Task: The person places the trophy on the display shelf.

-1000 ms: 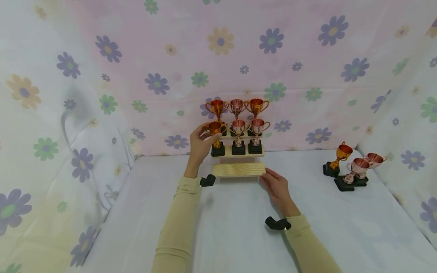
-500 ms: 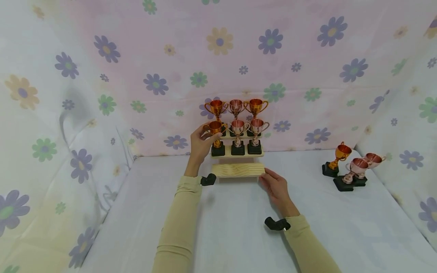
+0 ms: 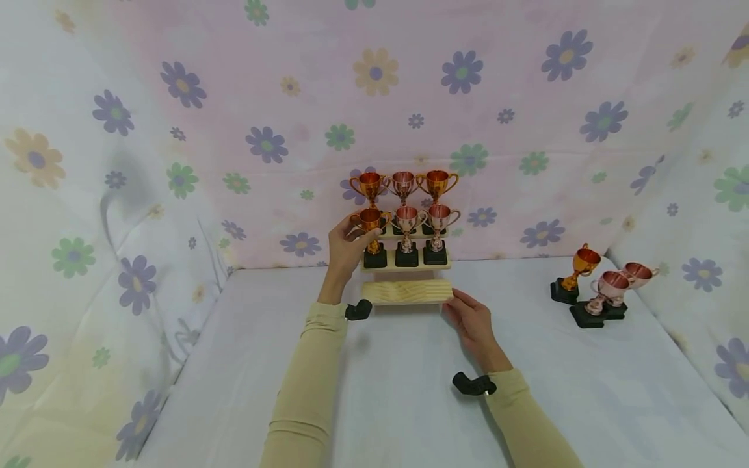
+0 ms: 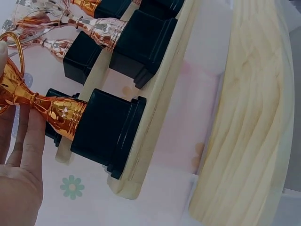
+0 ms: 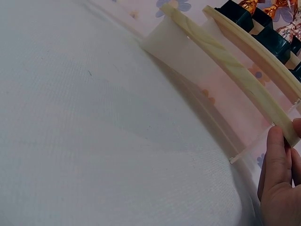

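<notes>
My left fingers (image 4: 32, 141) grasp the gold trophy (image 4: 67, 115) at its cup, base on the middle shelf's (image 4: 153, 117) left end; my right fingers (image 5: 278, 157) pinch the bottom shelf's (image 3: 407, 293) right end; tabletop (image 3: 404, 383) stretches before it.

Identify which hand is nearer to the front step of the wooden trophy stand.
Right. The right hand grips the right end of the front step; the left hand is beyond it, holding the gold trophy on the middle step.
</notes>
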`<state>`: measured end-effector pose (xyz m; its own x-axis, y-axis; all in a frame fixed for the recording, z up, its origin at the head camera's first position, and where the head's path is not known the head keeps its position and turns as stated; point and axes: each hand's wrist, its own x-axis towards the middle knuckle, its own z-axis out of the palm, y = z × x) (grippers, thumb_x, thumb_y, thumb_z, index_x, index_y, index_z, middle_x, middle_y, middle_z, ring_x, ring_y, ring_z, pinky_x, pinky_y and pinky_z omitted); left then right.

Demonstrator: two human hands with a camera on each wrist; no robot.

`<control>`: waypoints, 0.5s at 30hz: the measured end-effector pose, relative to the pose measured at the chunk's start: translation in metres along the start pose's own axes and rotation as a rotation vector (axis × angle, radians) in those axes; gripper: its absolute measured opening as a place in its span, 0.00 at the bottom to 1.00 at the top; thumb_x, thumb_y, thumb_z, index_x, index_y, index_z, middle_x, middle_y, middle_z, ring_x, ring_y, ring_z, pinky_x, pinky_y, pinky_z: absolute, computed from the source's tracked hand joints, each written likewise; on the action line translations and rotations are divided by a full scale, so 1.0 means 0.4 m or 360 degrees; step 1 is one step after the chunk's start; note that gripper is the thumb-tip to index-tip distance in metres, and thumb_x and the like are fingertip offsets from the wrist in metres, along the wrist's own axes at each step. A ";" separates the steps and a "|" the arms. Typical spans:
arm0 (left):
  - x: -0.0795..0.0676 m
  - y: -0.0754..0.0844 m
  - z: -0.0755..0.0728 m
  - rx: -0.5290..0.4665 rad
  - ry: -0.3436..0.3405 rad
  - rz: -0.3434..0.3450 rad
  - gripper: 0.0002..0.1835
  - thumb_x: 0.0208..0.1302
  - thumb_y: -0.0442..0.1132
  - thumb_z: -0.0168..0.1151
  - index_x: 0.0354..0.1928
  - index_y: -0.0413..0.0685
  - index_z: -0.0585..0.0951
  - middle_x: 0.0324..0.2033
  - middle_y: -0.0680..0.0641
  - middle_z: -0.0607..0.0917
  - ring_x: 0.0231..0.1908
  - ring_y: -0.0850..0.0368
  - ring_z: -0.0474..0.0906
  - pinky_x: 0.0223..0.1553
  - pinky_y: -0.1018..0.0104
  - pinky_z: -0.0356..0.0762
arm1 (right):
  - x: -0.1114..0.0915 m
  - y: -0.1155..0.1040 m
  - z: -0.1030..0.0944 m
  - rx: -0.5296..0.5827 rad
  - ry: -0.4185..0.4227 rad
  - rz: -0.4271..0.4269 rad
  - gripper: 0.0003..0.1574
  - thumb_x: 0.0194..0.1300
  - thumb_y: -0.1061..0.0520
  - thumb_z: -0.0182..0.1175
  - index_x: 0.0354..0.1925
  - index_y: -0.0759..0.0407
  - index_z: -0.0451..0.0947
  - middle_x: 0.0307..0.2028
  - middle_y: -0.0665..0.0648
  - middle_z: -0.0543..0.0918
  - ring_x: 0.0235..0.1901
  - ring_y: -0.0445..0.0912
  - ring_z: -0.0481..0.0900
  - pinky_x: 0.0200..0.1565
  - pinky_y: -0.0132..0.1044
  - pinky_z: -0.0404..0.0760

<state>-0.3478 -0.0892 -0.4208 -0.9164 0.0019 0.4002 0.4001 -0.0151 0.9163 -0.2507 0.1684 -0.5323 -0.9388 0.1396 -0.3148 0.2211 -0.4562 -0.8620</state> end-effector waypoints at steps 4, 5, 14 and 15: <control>-0.010 -0.005 -0.007 -0.0044 0.0017 0.0011 0.27 0.59 0.30 0.75 0.61 0.37 0.80 0.51 0.41 0.83 0.49 0.50 0.79 0.57 0.53 0.82 | -0.002 0.000 0.000 -0.0014 0.0001 -0.0004 0.31 0.74 0.66 0.56 0.72 0.70 0.64 0.68 0.66 0.70 0.44 0.35 0.85 0.55 0.30 0.84; -0.014 -0.007 -0.011 -0.0082 0.0024 0.0010 0.28 0.58 0.29 0.75 0.61 0.37 0.79 0.52 0.41 0.83 0.51 0.49 0.79 0.60 0.50 0.80 | -0.002 0.000 0.000 -0.0013 0.0001 -0.0001 0.31 0.74 0.66 0.56 0.72 0.70 0.64 0.68 0.66 0.70 0.45 0.35 0.85 0.55 0.30 0.84; -0.100 -0.047 -0.083 -0.0148 0.0148 -0.0123 0.28 0.63 0.24 0.67 0.65 0.32 0.74 0.58 0.25 0.77 0.55 0.39 0.81 0.54 0.67 0.85 | -0.010 -0.024 -0.033 -0.0238 -0.0194 0.0046 0.33 0.78 0.63 0.54 0.75 0.68 0.59 0.72 0.67 0.66 0.53 0.37 0.81 0.61 0.31 0.80; -0.115 -0.055 -0.091 -0.0122 0.0162 -0.0180 0.27 0.64 0.25 0.67 0.65 0.32 0.75 0.58 0.24 0.76 0.52 0.43 0.83 0.50 0.69 0.86 | -0.017 -0.029 -0.048 -0.0321 -0.0236 0.0032 0.33 0.78 0.62 0.54 0.75 0.68 0.58 0.72 0.68 0.65 0.54 0.38 0.80 0.61 0.31 0.80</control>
<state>-0.3147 -0.1256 -0.4598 -0.9531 -0.0934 0.2878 0.2963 -0.0965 0.9502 -0.2420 0.1895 -0.5278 -0.9589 -0.0051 -0.2836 0.2744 -0.2708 -0.9227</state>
